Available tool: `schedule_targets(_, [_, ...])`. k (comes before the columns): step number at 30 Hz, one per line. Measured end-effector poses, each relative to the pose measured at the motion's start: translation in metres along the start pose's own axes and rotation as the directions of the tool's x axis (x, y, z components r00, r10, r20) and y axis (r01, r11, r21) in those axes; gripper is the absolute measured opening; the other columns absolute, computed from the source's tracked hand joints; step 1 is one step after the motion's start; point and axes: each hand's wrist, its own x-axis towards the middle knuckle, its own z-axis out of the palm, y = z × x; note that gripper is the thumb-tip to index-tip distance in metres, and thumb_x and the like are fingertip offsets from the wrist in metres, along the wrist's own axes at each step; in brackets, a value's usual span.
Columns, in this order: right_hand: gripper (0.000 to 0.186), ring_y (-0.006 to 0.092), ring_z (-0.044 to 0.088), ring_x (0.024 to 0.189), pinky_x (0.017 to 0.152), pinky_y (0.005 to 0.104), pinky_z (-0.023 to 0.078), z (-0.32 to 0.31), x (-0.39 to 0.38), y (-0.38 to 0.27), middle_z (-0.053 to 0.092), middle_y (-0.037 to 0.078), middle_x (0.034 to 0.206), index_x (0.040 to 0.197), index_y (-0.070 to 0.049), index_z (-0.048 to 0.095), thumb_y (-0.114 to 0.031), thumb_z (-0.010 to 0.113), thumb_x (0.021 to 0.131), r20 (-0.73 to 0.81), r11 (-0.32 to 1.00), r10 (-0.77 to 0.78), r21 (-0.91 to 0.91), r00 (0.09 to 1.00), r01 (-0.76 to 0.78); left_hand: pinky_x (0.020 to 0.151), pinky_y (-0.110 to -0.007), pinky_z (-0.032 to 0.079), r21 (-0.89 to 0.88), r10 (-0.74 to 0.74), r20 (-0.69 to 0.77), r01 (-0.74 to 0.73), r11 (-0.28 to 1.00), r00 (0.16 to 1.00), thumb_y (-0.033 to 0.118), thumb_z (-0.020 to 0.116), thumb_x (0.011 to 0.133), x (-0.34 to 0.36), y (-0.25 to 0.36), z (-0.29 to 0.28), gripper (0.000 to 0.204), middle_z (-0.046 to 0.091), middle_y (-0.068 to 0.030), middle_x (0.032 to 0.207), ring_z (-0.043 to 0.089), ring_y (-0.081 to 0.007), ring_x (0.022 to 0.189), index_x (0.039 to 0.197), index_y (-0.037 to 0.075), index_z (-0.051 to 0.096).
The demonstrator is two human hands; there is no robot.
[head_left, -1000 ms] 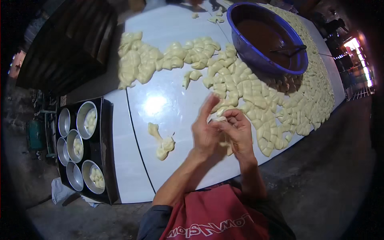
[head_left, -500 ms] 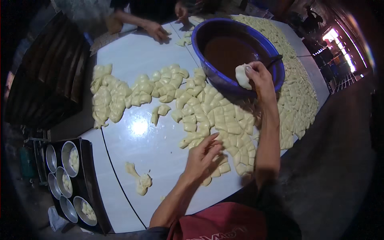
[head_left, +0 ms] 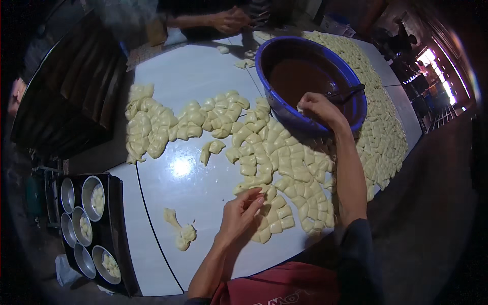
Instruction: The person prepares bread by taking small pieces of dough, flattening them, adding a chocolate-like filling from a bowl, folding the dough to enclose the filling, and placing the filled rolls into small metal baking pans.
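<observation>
Where the pale piece shows: at the fingertips of the right hand, over the near side of the blue basin, mostly hidden.
Right hand: curled, pinching this piece.
Left hand: slack and released, at the edge of the dough; contact cannot be told.
Basin contents: brown liquid, dark-handled utensil.
Dough: cut pieces across the white table.
Dark tray, left: six round tins.

A dark ridged stack stands at far left.
</observation>
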Motion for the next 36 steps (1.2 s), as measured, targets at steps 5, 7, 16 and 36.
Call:
schedule_targets(5, [0.015, 0.0091, 0.061, 0.067, 0.060, 0.0223, 0.050, 0.033, -0.064, -0.088, 0.063, 0.002, 0.082, 0.096, -0.005, 0.060, -0.020, 0.065, 0.093, -0.147, 0.582, -0.025, 0.802, 0.989, 0.134, 0.087, -0.030, 0.051, -0.259, 0.043, 0.005, -0.040, 0.965, 0.999, 0.024, 0.061, 0.098, 0.017, 0.011, 0.009, 0.041, 0.067, -0.0121, 0.115, 0.064, -0.0175, 0.100, 0.129, -0.003, 0.058])
schedule_targets(7, [0.015, 0.0077, 0.061, 0.067, 0.057, 0.0208, 0.050, 0.057, -0.085, -0.094, 0.062, 0.001, 0.083, 0.096, -0.006, 0.059, -0.020, 0.065, 0.094, -0.091, 0.418, -0.082, 0.901, 0.992, 0.117, 0.090, -0.033, 0.050, -0.371, 0.134, 0.004, -0.123, 0.920, 0.991, 0.027, 0.056, 0.101, 0.029, 0.012, 0.016, 0.041, 0.062, -0.0118, 0.123, 0.062, -0.0199, 0.107, 0.130, -0.002, 0.056])
schedule_targets(16, [0.017, 0.0090, 0.064, 0.081, 0.066, 0.0259, 0.054, 0.192, -0.159, -0.132, 0.062, 0.004, 0.090, 0.107, -0.007, 0.054, -0.018, 0.058, 0.096, 0.143, 0.196, -0.041, 0.972, 0.989, -0.132, 0.080, -0.026, 0.053, -0.858, -0.032, -0.099, -0.069, 0.509, 0.995, 0.022, 0.060, 0.099, -0.021, -0.008, -0.026, 0.027, 0.069, -0.0058, 0.103, 0.065, -0.0109, 0.088, 0.115, 0.000, 0.063])
schedule_targets(36, [0.027, 0.0082, 0.057, 0.080, 0.071, 0.0223, 0.045, 0.276, -0.201, -0.179, 0.066, 0.003, 0.095, 0.116, -0.003, 0.068, -0.014, 0.067, 0.091, 0.088, 0.628, -0.067, 0.778, 0.994, -0.027, 0.068, -0.025, 0.053, -0.459, -0.082, -0.186, -0.013, 0.888, 0.979, 0.025, 0.075, 0.089, -0.065, -0.016, -0.122, 0.036, 0.069, -0.0069, 0.098, 0.065, -0.0118, 0.083, 0.115, 0.002, 0.066])
